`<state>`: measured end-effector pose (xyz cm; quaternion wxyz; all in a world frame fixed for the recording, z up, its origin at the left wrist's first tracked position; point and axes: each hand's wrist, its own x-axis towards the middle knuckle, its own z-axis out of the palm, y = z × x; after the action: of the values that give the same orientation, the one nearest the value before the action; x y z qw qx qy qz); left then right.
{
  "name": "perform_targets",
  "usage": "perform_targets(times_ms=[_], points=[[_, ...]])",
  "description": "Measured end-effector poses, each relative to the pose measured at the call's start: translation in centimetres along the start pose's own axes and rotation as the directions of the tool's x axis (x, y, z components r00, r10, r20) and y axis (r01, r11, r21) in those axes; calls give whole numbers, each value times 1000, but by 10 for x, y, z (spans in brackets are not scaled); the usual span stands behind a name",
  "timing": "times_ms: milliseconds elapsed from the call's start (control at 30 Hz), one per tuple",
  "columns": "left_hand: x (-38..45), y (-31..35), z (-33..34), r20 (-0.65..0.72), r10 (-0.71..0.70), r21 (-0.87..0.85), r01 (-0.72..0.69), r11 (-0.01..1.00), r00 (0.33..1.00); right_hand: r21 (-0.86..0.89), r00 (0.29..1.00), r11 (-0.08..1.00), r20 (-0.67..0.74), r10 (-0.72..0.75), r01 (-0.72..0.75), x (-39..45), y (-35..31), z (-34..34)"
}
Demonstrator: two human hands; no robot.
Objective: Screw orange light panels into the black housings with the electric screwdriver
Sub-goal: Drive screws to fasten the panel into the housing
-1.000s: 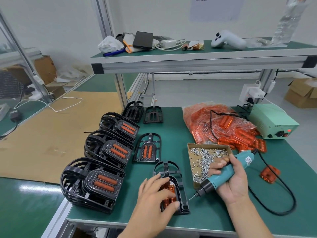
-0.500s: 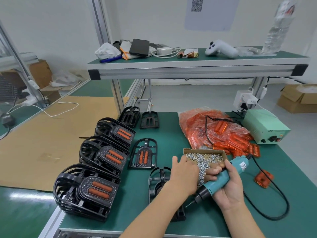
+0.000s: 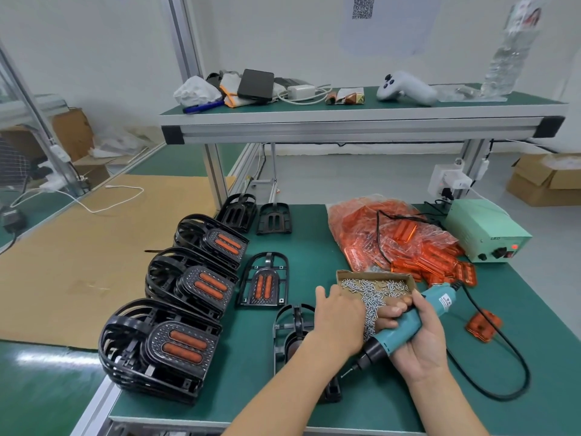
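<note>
Reaching the left hand point(image 3: 341, 316), finger state hidden, into the screw box point(image 3: 374, 286) for a screw, right hand point(image 3: 418, 338) beside it clamped around the electric screwdriver point(image 3: 405, 325), ready to drive

White walls point(image 3: 110, 58), alu-frame bench w/ green mat point(image 3: 314, 388), upper shelf point(image 3: 361, 125), green floor point(image 3: 47, 398) w/ cardboard sheet point(image 3: 78, 262).

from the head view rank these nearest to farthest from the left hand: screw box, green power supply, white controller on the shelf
1. screw box: the left hand reaches over its near left part.
2. green power supply: far right on the table, behind the orange panels.
3. white controller: on the upper shelf, at the back.
</note>
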<state>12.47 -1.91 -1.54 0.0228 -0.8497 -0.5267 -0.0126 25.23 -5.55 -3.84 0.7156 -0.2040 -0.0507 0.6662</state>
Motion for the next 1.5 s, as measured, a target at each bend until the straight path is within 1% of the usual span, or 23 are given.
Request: perform_targets(times_ms=[100, 233, 367, 533, 700, 833, 867, 900, 933, 1000, 1033, 1067, 1100, 1133, 1200, 1233, 1267, 1300, 1367, 1433, 1500], points=[[2, 2, 4, -1, 12, 77, -12, 997, 1000, -5, 1000, 1000, 6, -1, 1, -1, 0, -1], [3, 0, 6, 6, 15, 59, -15, 998, 1000, 1, 1000, 1000, 3, 9, -9, 0, 0, 1], [4, -3, 7, 4, 17, -51, -17, 999, 1000, 5, 1000, 1000, -3, 11, -11, 0, 0, -1], [-3, -7, 11, -76, 30, -161, -42, 986, 997, 14, 1000, 1000, 3, 22, -22, 1, 0, -1], [-13, -10, 20, -161, -10, -267, -34, 963, 987, 24, 1000, 999, -9, 25, -25, 0, -1, -2], [-17, -12, 18, -203, -62, -414, -28, 910, 977, 33, 1000, 999, -15, 20, -19, 0, 0, 0], [-17, -12, 17, -193, -86, -470, -15, 882, 977, 31, 1000, 999, -15, 17, -16, 0, 0, 0], [-18, -12, 15, -166, -117, -551, 7, 834, 979, 26, 1000, 1000, -14, 15, -14, 0, 0, 0], [-19, -14, 15, -123, -150, -655, 34, 755, 981, 21, 1000, 1000, -13, 13, -12, 0, 0, 0], [-22, -16, 12, -42, -215, -863, 74, 500, 976, 20, 1000, 1000, -11, 5, -5, 1, 0, -1], [-25, -16, 11, -23, -243, -911, 80, 404, 970, 21, 1000, 1000, -11, 2, -2, 1, 0, -2], [-28, -17, 11, -28, -260, -921, 76, 383, 965, 21, 1000, 1000, -11, 3, -2, 1, 1, -2], [-30, -18, 11, -49, -264, -901, 72, 427, 963, 22, 1000, 1000, -8, 4, -4, 1, 1, -2], [-31, -19, 12, -88, -262, -851, 64, 522, 961, 25, 1000, 1000, -6, 5, -5, 2, 1, -2], [-28, -21, 13, -193, -209, -660, 31, 751, 959, 29, 1000, 1000, -2, 10, -10, 2, 1, -2], [-26, -21, 10, -214, -158, -565, 10, 825, 964, 27, 1000, 1000, 3, 15, -15, 2, 1, -3], [-24, -21, 8, -202, -97, -474, -10, 881, 974, 24, 1000, 1000, 7, 18, -18, 2, 0, -3], [-21, -20, 5, -172, -29, -388, -41, 921, 985, 23, 1000, 1000, 8, 17, -17, 2, 1, -3], [-13, -16, -2, -88, 71, -230, -90, 969, 994, 24, 1000, 1000, 8, 12, -12, 2, 1, -4], [-7, -9, -10, -16, 119, -76, -120, 990, 993, 26, 1000, 1000, 12, 8, -9, 3, 1, -5], [-1, -4, -15, 43, 148, 8, -149, 989, 988, 24, 1000, 1000, 16, 4, -5, 3, 0, -5]])
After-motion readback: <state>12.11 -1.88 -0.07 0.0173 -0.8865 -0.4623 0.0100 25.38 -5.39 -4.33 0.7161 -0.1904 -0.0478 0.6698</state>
